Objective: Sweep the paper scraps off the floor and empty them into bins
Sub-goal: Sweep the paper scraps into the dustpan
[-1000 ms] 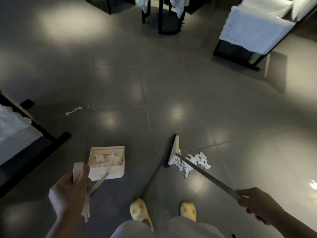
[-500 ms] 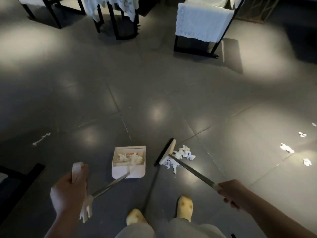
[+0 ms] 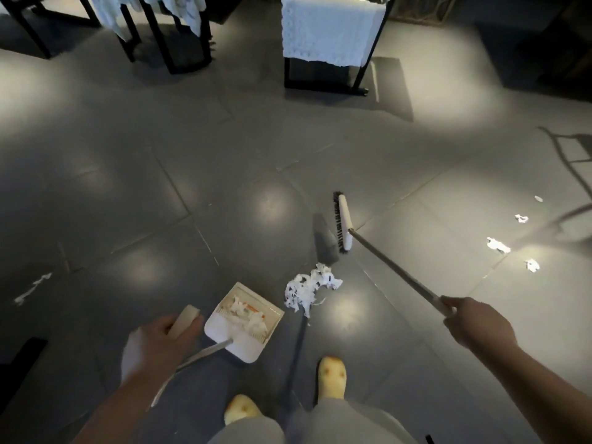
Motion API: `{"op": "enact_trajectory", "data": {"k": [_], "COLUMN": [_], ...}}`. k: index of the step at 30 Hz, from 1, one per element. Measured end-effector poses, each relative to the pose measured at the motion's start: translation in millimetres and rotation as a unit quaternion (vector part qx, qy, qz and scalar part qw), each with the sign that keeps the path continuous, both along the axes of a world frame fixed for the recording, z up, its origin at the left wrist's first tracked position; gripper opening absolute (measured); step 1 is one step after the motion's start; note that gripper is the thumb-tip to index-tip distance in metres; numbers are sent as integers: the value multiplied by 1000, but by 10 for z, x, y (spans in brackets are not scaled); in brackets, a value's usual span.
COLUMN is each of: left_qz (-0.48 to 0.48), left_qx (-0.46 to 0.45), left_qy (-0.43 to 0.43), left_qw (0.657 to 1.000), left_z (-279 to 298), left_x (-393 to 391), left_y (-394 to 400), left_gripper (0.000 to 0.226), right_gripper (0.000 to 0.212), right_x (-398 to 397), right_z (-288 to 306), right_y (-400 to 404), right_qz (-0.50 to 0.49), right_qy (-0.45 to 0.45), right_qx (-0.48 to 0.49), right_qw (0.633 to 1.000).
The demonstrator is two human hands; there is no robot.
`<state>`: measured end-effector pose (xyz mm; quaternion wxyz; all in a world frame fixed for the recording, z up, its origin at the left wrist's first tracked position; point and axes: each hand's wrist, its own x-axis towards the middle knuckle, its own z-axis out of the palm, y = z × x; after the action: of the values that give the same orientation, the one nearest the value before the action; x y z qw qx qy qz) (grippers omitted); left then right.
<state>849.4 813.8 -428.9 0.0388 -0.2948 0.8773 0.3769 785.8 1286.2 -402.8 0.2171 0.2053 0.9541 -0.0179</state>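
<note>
Nearest, two yellow slippers (image 3: 332, 376) stand on the grey tiled floor (image 3: 224, 161). The left hand (image 3: 160, 342) has its grip clamped on the dustpan handle (image 3: 185, 320); the dustpan (image 3: 243, 318), at 11 o'clock from the feet, carries paper scraps. A scrap pile (image 3: 309, 290) lies just at its 2 o'clock. The right hand (image 3: 477, 325) has its grip clamped on the broom stick (image 3: 394, 267), broom head (image 3: 342, 221) beyond the pile. Loose scraps (image 3: 498, 245) lie at 3 o'clock; a cloth-draped chair (image 3: 330, 30) stands far at 12

Scrap pile (image 3: 309, 291) between dustpan (image 3: 245, 322) (left) and broom head (image 3: 342, 222).
</note>
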Motion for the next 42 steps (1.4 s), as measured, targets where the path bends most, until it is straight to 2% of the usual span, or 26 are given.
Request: {"op": "enact_trajectory", "data": {"k": [3,6,8,10,12,14,16,17,18,21,24,27,33,39,42], "left_qz": [-56,-110,-149,-190,-229,-247,-277,-301,-317,-304,-271,-208,-237,-278,-296], "left_qx": [-4,-9,-34,-58,-88,-124,-144,-141,-134,-92,-169,-155,-169,-195,-209], "left_qy": [-22,-52,-67,-98,-132,-153,-159,-164,-165,-127,-137,-118,-104,-98,-105], "left_qw": [998,993,986,975,960,949,937,929,924,940,938,958,951,936,926], "left_z": [-59,-112,-98,-66,-25,-5,-16,-1,21,-40,-139,-183,-151,-153,-176], "left_x": [-132,-265,-366,-452,-508,-565,-587,-593,-603,-675,-815,-753,-675,-593,-599], "left_y": [158,267,309,321,297,284,302,346,405,578,704,805,691,325,285], "left_gripper": [33,30,34,29,32,34,18,19,31,77,56,54,54,56,56], "right_gripper": [49,46,41,33,32,34,45,50,54,58,63,64,52,57,58], "right_x": [-147,-216,-227,-173,-66,41,127,148,156,158,200,332,325,317,380], "right_z": [-126,-357,-543,-683,-751,-765,-741,-737,-729,-709,-639,-552,-485,-513,-513], "right_y": [-229,-423,-459,-501,-516,-512,-545,-567,-601,-735,-843,-937,-1091,-963,-1015], "right_qz": [25,16,-50,-179,-234,-236,-218,-221,-231,-206,-160,-139,-140,-211,-211], "right_qy": [-28,-94,-154,-201,-192,-160,-136,-132,-132,-148,-168,-177,-175,-144,-148], "right_qx": [39,15,-54,-190,-255,-259,-271,-281,-296,-312,-304,-304,-290,-294,-298], "right_qw": [999,995,985,944,918,923,928,925,918,916,924,926,930,921,919]}}
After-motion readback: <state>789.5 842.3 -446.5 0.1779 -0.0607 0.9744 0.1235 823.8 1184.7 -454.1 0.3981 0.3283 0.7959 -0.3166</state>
